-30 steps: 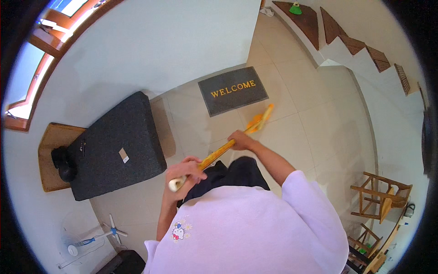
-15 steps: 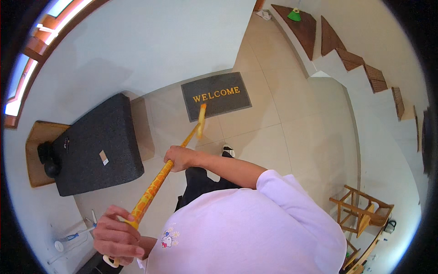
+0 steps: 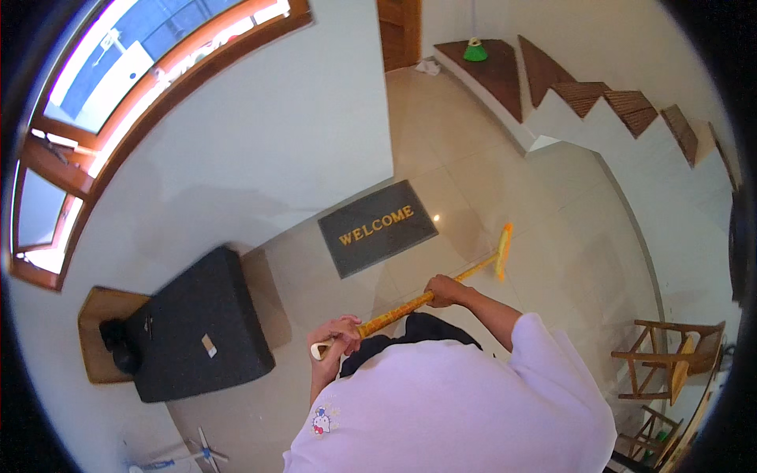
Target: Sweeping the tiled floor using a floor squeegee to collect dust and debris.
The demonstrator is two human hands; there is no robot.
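Observation:
A long-handled floor wiper (image 3: 394,315) slants across in front of me, with a yellow and orange patterned handle. Its narrow yellow head (image 3: 505,254) meets the tiles at the far right end of the handle, too small to show its edge clearly. My right hand (image 3: 447,291) is closed around the lower part of the handle. Near the top end, by a pale hanging loop (image 3: 320,350), my left hand (image 3: 339,335) wraps round the handle. A dark grey doormat (image 3: 378,229) with yellow lettering lies on the floor ahead, apart from the wiper's head.
A dark padded seat (image 3: 206,339) stands at left against the wall, below a wood-framed window (image 3: 102,158). Stairs with brown treads (image 3: 631,110) rise at right, with a green brush (image 3: 475,51) on the lowest one. Wooden chairs (image 3: 670,359) stand at lower right.
The wiper's head has swung from the doormat's near edge to the right. Both my hands moved right with the handle, and the view has shifted, bringing more window and a door into sight.

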